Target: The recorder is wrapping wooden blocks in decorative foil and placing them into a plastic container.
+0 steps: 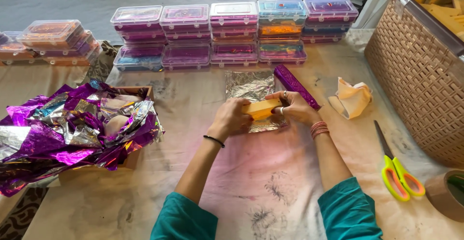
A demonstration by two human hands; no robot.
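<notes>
Both my hands hold a yellow-orange rectangular bar [261,108] just above a crinkled silver foil sheet [249,86] lying on the cloth-covered table. My left hand [231,117] grips the bar's left end. My right hand [296,108], with rings and red bangles, grips its right end. A purple foil-wrapped bar [295,85] lies diagonally just beyond my right hand.
Stacks of clear-lidded plastic boxes [234,31] line the far edge. A heap of purple and silver foil [72,129] fills a box at the left. A crumpled cloth [352,98], yellow-handled scissors [398,174], a tape roll [444,194] and a woven basket [420,71] of bars sit at the right.
</notes>
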